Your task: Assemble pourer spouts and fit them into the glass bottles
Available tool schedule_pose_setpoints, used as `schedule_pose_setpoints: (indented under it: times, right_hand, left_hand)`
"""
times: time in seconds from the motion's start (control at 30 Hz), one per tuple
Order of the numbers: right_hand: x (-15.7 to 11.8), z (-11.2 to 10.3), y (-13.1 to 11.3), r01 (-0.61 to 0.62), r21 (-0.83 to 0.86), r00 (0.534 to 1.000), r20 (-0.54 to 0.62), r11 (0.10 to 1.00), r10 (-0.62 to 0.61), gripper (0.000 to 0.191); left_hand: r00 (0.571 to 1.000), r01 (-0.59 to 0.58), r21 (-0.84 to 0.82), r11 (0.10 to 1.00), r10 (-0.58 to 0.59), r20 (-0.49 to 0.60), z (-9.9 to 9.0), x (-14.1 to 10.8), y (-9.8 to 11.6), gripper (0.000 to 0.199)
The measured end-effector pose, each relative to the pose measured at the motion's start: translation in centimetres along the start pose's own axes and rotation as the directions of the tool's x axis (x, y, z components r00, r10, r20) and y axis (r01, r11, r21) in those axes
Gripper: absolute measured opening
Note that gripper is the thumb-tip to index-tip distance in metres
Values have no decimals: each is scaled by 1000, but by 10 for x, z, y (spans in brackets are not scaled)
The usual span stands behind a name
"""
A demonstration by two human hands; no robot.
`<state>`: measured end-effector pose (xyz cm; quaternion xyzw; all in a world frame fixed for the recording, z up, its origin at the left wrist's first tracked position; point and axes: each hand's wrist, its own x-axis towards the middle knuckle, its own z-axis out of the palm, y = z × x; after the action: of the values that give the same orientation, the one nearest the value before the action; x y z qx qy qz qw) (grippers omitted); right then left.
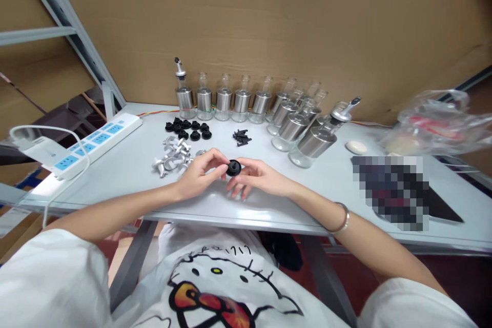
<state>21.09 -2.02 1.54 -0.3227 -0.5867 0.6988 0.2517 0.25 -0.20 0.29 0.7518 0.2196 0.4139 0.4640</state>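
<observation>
Near the front edge of the table, both hands meet at a round black stopper with a small stem at its centre. My left hand pinches its left rim between thumb and fingers. From the other side, my right hand has thumb and fingers closed around its right and lower edge, the other fingers curled loosely. Just left of my left hand lies a heap of silver-grey spout parts. Behind it is a group of black stoppers, and small black pieces lie beyond my hands.
Several glass bottles with steel sleeves line the back; a left bottle and a right bottle carry pourers. A power strip sits left. At right are a white oval object, a plastic bag and a pixelated dark item.
</observation>
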Motion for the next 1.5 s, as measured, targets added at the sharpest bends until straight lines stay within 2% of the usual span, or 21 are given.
schedule_pose_setpoints:
  times: [0.2,0.37,0.53,0.67,0.87,1.03,1.17,1.3,1.4,1.5]
  right_hand:
    - [-1,0,-3,38,111,998,-59,993,-31,50]
    - [3,-2,1,90,51,992,-96,995,-85,45]
    - [4,0,1,120,-38,985,-116,992,-124,35]
    - [2,1,1,148,-98,985,-76,984,-155,30]
    - [2,3,3,115,-86,990,-71,990,-121,33]
    - [4,2,4,124,-64,989,-68,990,-128,19]
    - [5,-1,5,105,-45,990,-93,993,-109,25]
    - [4,-1,3,108,-110,993,-44,988,-113,29]
    - [4,0,2,141,-173,990,38,975,-136,30]
    - [3,1,3,114,-185,993,53,976,-106,30]
  left_hand:
    - [989,135,-107,985,-128,70,0,2,-1,25]
    - [974,214,-93,972,-205,99,3,4,0,22]
    - [965,235,-79,969,-223,136,4,2,-2,21]
    - [959,245,-106,964,-225,172,4,-2,-6,26]
    - [950,228,-120,966,-194,246,4,0,-4,36]
    - [929,301,-76,951,-274,248,3,3,3,44]
    - [905,366,-63,929,-339,258,5,0,5,57]
    - [884,418,-86,904,-383,269,6,-1,5,65]
    - [876,411,-148,900,-345,335,7,0,3,64]
    - [858,427,-227,875,-312,408,8,1,2,57]
